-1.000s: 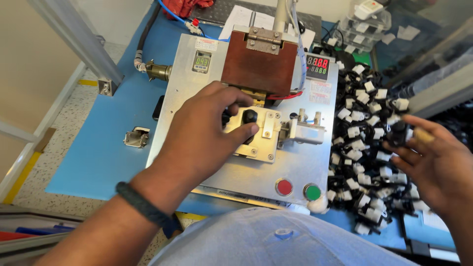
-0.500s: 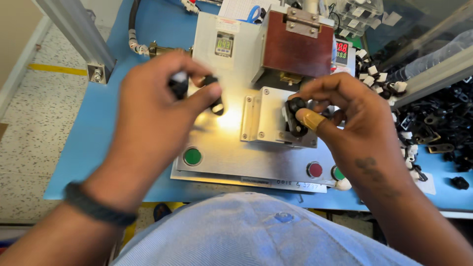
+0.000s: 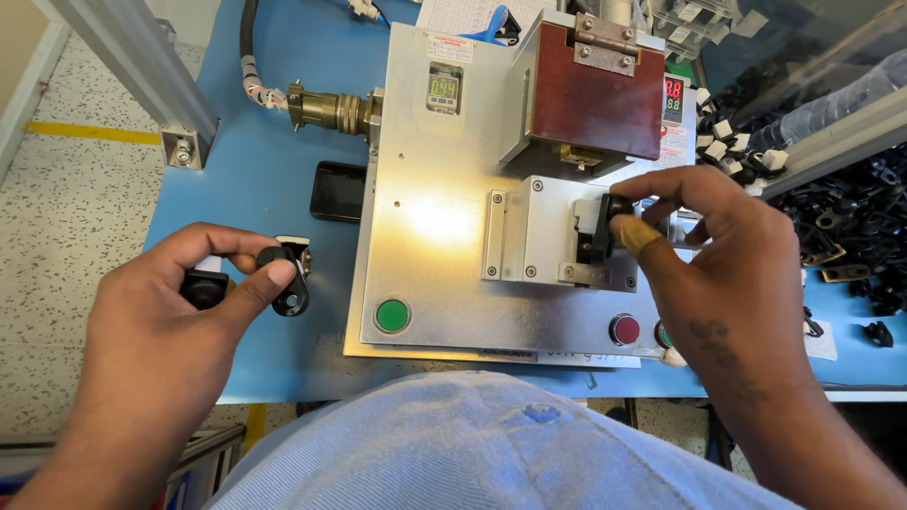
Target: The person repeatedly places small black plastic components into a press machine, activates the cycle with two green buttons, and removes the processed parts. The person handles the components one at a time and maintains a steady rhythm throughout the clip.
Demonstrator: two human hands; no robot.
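Right hand [image 3: 704, 250]: fingers curled, thumb and fingertips pinched on a small black part [image 3: 605, 227] that sits against the metal fixture block [image 3: 548, 236] at the middle of the press plate [image 3: 425, 283]. The grip looks meant to keep the part seated in the block's slot, directly below the brown press head [image 3: 595, 90].

Left hand [image 3: 165, 312]: off the plate's left edge, over the blue table [image 3: 274, 189]. Thumb and forefinger closed around a black plastic piece [image 3: 286, 283] with a round hole at its lower end; a second dark piece [image 3: 203, 286] is tucked under the other fingers. It appears held clear of the machine.

Controls: green round button [image 3: 392, 315] near left of the plate; red round button [image 3: 624, 330] near right.

Labels and displays: small rectangular digital readout [image 3: 443, 88], green digits, far on the plate; second readout [image 3: 673, 97], red digits, right of the head; white sticker strip along the near edge.

Loose stock: heap of black parts [image 3: 850, 217], far right.

Also: dark phone [image 3: 338, 191] lying flat left of the plate.
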